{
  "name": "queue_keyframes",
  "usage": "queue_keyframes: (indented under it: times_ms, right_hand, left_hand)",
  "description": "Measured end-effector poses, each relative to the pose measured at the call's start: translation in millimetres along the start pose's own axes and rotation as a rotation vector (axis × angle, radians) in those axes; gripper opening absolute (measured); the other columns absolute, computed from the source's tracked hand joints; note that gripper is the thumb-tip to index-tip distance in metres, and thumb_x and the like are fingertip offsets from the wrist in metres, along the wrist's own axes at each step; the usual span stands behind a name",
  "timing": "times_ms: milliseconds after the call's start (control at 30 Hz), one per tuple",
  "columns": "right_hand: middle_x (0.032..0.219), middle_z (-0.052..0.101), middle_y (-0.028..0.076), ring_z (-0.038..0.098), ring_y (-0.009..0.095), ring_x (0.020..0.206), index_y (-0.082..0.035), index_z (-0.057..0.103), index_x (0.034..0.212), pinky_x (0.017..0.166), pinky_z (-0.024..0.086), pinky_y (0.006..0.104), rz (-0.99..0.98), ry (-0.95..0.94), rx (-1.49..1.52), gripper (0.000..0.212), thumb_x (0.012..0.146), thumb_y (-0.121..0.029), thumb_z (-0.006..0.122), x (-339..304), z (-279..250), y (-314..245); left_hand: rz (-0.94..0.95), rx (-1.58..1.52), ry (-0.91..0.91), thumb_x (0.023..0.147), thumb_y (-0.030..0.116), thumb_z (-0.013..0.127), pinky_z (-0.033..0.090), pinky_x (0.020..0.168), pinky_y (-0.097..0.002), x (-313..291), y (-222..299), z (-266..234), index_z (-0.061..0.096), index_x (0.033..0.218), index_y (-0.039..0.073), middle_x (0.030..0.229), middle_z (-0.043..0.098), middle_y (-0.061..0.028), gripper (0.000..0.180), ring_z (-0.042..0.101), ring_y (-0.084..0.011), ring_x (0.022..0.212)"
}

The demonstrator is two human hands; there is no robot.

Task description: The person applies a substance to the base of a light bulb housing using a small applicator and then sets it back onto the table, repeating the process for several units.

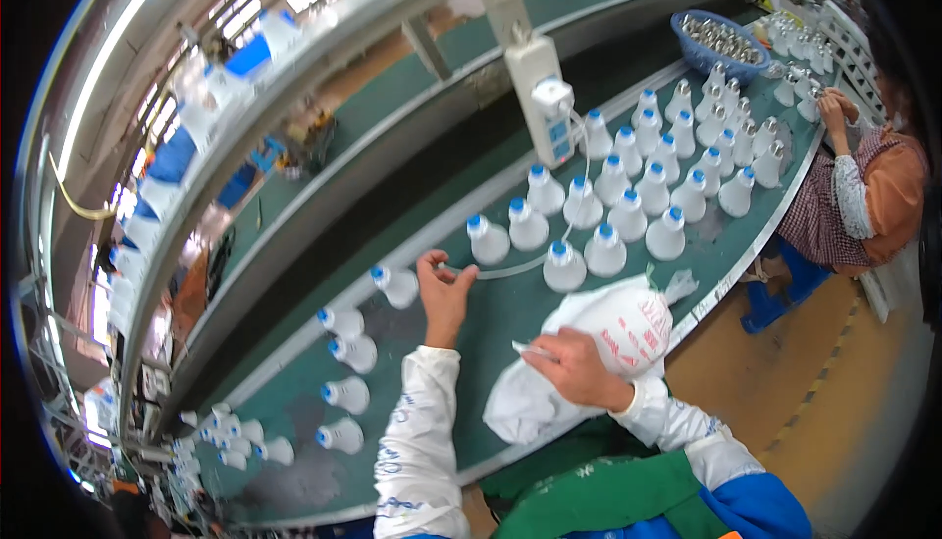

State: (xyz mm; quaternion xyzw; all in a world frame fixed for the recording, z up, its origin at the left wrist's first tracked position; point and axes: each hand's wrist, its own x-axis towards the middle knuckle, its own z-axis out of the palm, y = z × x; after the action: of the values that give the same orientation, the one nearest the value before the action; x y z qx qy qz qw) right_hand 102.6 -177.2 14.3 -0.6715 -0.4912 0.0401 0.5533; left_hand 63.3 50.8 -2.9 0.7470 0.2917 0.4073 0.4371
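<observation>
Your left hand (444, 289) is spread open just beside a white bulb housing with a blue cap (396, 286), so a careless sweep could tip it or knock it into its upright neighbours. Your right hand (574, 367) is closed on the white plastic bag (608, 328) (whether it pinches a small part too, I cannot tell). The bag lies on the green bench (491, 421), and tugging it could nudge the nearest housing (564, 266).
</observation>
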Motion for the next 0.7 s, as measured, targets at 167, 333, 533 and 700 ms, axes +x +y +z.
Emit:
queue_keyframes:
  times_ms: [167, 333, 533, 700]
  right_hand:
    - [0.065, 0.058, 0.010, 0.049, 0.030, 0.055, -0.006, 0.064, 0.078, 0.053, 0.037, 0.0400, -0.015, -0.037, 0.087, 0.010, 0.082, -0.015, 0.064, 14.6, 8.8, -17.4]
    - [0.062, 0.056, 0.013, 0.050, 0.028, 0.055, -0.002, 0.064, 0.077, 0.055, 0.037, 0.0401, 0.070, -0.048, 0.073, 0.011, 0.081, -0.012, 0.063, 1.3, 14.2, -4.3]
    - [0.055, 0.051, 0.008, 0.044, 0.018, 0.053, 0.000, 0.061, 0.073, 0.051, 0.033, 0.0333, 0.302, -0.143, 0.242, 0.015, 0.083, -0.010, 0.062, -10.2, 9.5, -4.1]
    - [0.054, 0.049, 0.007, 0.043, 0.016, 0.052, 0.001, 0.060, 0.073, 0.050, 0.032, 0.0327, 0.265, -0.120, 0.202, 0.016, 0.084, -0.010, 0.062, -5.6, 12.6, -6.1]
  left_hand:
    - [-0.024, 0.477, -0.360, 0.069, 0.007, 0.070, 0.047, 0.066, -0.0333, -92.2, 38.5, -104.1, 0.060, 0.093, 0.005, 0.088, 0.062, -0.0090, 0.026, 0.058, -0.0237, 0.073]
    - [0.286, 0.840, -0.271, 0.068, 0.007, 0.058, 0.041, 0.064, -0.0424, -170.3, 47.7, -80.6, 0.060, 0.096, 0.009, 0.086, 0.060, -0.0087, 0.028, 0.057, -0.0294, 0.079]
    - [0.333, 0.972, -0.337, 0.074, 0.007, 0.055, 0.035, 0.071, -0.0346, -193.9, 50.9, -57.7, 0.055, 0.108, 0.007, 0.093, 0.052, -0.0062, 0.034, 0.050, -0.0215, 0.082]
    - [0.325, 0.951, -0.362, 0.077, 0.010, 0.058, 0.035, 0.076, -0.0344, -199.4, 59.4, -64.2, 0.055, 0.111, 0.007, 0.097, 0.053, -0.0058, 0.035, 0.051, -0.0214, 0.089]
